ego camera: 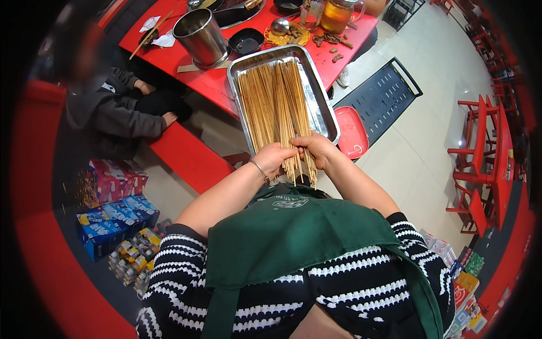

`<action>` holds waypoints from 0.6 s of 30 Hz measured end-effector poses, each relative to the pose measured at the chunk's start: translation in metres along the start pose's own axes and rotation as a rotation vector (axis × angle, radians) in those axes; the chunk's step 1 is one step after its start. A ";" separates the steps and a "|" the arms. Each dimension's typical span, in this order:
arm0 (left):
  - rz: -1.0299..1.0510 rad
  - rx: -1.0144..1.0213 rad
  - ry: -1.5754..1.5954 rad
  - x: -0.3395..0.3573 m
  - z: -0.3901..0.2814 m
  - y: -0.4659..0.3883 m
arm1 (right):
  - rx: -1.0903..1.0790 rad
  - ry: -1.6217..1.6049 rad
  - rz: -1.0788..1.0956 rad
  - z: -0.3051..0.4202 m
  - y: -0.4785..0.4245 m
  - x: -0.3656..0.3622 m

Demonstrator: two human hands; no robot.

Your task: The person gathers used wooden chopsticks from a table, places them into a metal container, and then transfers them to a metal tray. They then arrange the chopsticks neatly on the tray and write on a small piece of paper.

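Note:
Many thin wooden skewers (260, 106) lie side by side in a rectangular stainless steel tray (324, 106), which rests at the corner of a red table. My left hand (273, 160) grips the lower end of one bundle of skewers (284, 114), its thumb across the sticks. Close beside it, my right hand (315, 148) holds a second bundle (299, 106) near its lower end. The two hands nearly touch, and both bundles stick out over the tray's near edge. The far ends of the bundles lie over the tray; whether they touch its bottom I cannot tell.
On the red table (159, 63) stand a tall steel cylinder (201, 38), a black bowl (246, 41), a yellow plate of peanuts (292, 34) and a glass jug (338, 17). A seated person (114, 106) is at left. A black cart (381, 97) with a red tray (351, 132) stands right.

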State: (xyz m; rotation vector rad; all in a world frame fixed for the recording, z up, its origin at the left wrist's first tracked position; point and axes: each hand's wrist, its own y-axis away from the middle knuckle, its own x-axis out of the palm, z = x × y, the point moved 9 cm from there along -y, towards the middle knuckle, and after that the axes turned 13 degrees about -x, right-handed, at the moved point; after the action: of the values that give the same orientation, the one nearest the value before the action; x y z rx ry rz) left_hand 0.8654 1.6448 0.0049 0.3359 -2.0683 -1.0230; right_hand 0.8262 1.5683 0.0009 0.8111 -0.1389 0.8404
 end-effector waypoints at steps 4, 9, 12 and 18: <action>-0.023 0.007 -0.001 -0.006 0.002 -0.005 | -0.028 -0.012 -0.007 -0.006 -0.007 -0.006; -0.074 0.022 -0.021 -0.019 -0.001 -0.004 | 0.041 -0.051 -0.016 -0.005 -0.002 -0.007; -0.002 -0.002 0.035 0.003 -0.006 0.009 | 0.082 -0.126 0.055 -0.002 0.000 -0.001; -0.105 -0.003 -0.026 -0.019 0.001 -0.004 | 0.013 0.047 0.076 0.006 -0.001 0.003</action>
State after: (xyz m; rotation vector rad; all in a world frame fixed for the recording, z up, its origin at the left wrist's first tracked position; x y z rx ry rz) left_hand 0.8768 1.6531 -0.0092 0.4364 -2.0905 -1.0977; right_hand 0.8301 1.5656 0.0063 0.8016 -0.1239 0.9319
